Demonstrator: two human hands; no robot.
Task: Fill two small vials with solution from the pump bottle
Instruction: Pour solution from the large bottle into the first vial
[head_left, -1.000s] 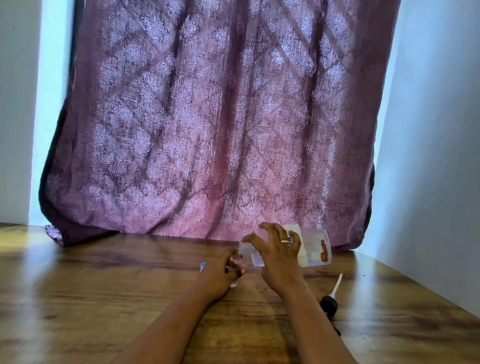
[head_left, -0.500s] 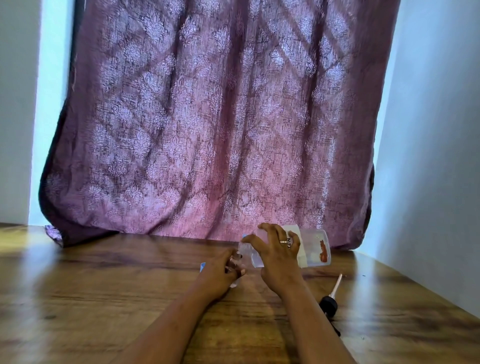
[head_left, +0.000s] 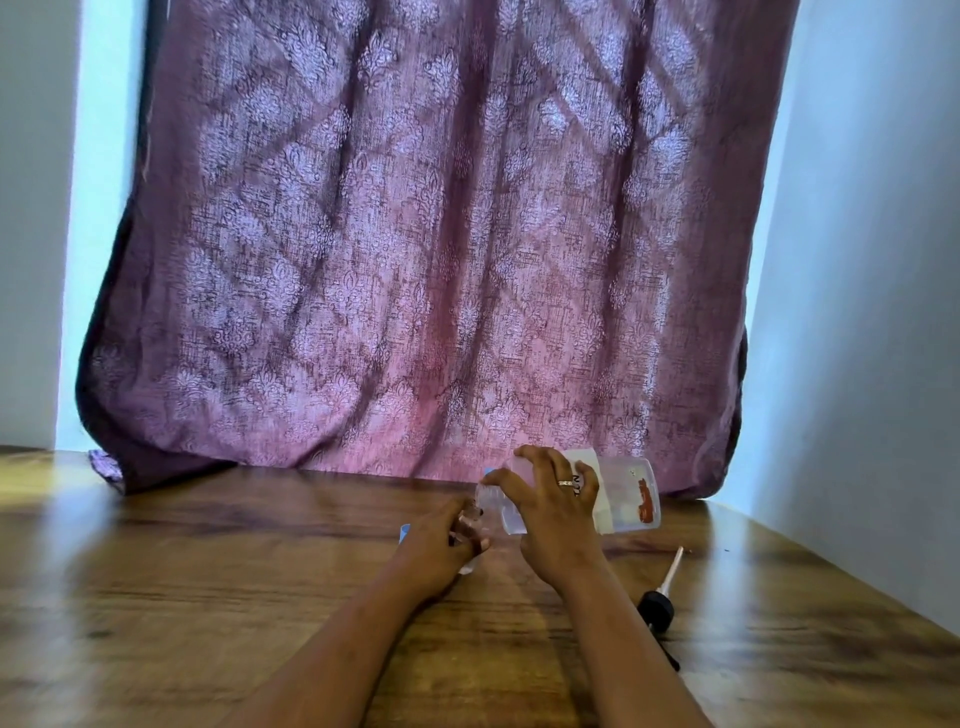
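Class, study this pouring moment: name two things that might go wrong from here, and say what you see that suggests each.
1. Spill: the right hand tips the clear bottle nearly flat, its mouth over a vial that the left hand mostly hides, so liquid may miss it.
2. Knock: the pump head lies loose on the table beside the right forearm and could be swept off.

I see a mauve curtain (head_left: 441, 234) with a pale damask-and-lattice pattern, above a brown wood-grain bench (head_left: 208, 597). The clear bottle (head_left: 623, 499) carries a white label with red print; the pump head (head_left: 655, 611) is black.
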